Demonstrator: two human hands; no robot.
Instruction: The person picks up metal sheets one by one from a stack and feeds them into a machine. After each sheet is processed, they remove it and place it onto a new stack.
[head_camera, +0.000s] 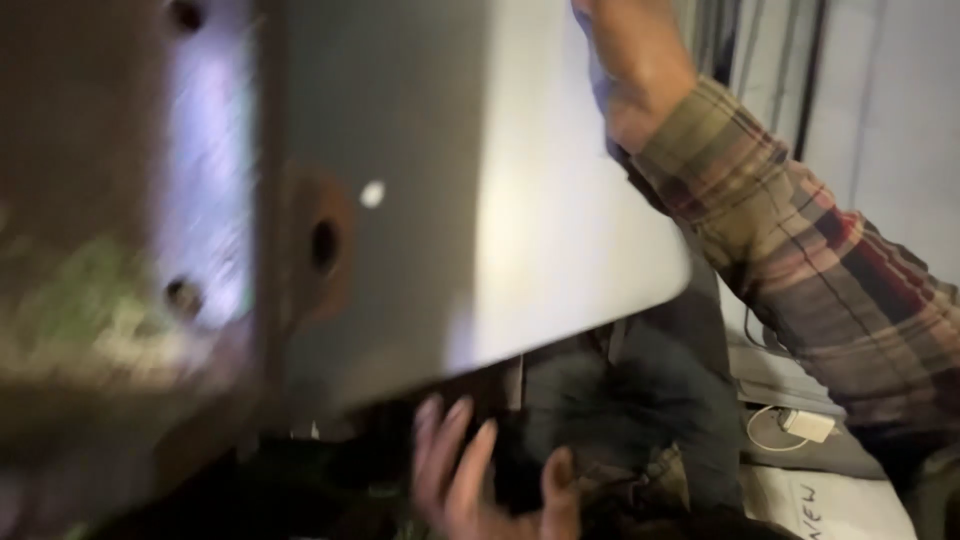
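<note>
Holding up a big grey metal panel (420, 180) close to the face — that is the work here. The right hand (635, 70), in a plaid sleeve (800, 250), presses on the panel's upper edge; whether its fingers wrap round it I cannot tell. The left hand (480, 480) sits below the bottom edge with fingers spread, gripping nothing. With so little support underneath, I'd worry the sheet could slide or tip down — towards the cable and small white adapter (805, 425) on the floor.
</note>
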